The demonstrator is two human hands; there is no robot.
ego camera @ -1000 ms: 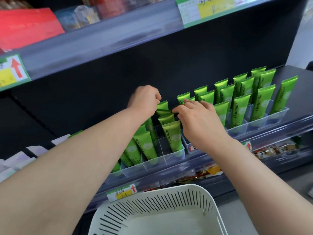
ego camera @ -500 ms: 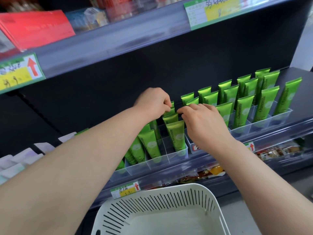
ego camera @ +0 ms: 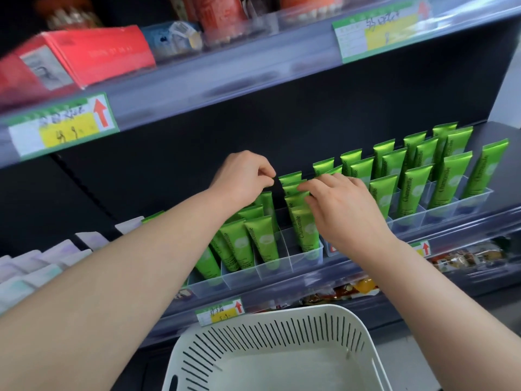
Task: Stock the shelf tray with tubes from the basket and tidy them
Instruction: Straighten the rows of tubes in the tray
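Green tubes stand in rows in two clear divided shelf trays, the left tray [ego camera: 282, 268] and the right tray [ego camera: 451, 211]. My left hand [ego camera: 242, 176] hovers over the left tray's back row with its fingers curled. Its fingertips are pinched together beside the top edge of a rear green tube [ego camera: 290, 177]; whether they hold it is unclear. My right hand [ego camera: 338, 204] lies over the same column, its fairly straight fingers touching the tops of the tubes there. The white slotted basket [ego camera: 282, 317] sits below the shelf; no tubes show inside it.
An upper shelf carries a red box [ego camera: 98, 55] and price tags. Pale packets [ego camera: 33, 266] lie on the shelf to the left of the trays. Snack packs [ego camera: 465, 258] fill the shelf below. The black back panel rises behind the tubes.
Both hands stayed at the same rear column of tubes. My left fingertips drew a little to the left of the tube top. The view tilted slightly upward.
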